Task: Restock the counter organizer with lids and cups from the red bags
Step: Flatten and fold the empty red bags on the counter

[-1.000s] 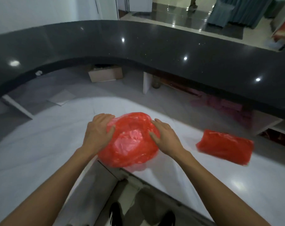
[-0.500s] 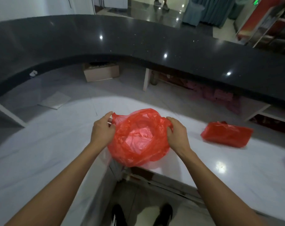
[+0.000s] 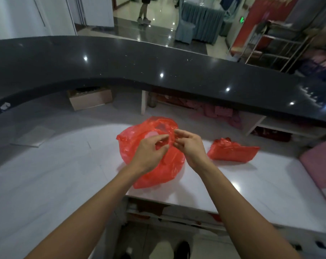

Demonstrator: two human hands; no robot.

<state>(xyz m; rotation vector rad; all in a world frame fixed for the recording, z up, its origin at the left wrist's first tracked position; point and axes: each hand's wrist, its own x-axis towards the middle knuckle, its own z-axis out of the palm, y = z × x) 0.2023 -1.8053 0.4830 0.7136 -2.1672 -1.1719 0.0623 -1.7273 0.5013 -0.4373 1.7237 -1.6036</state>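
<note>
Red bag (image 3: 152, 171) on counter (image 3: 65, 174), beneath hands (image 3: 169, 146)

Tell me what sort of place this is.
Probably the staff side of a reception or service counter in a hall or shop: a raised curved black countertop fronts a lower white worktop, with storage shelves beneath and a glossy public floor beyond.

Red bags (image 3: 139, 143), white marble-veined counter (image 3: 46, 174)
</note>
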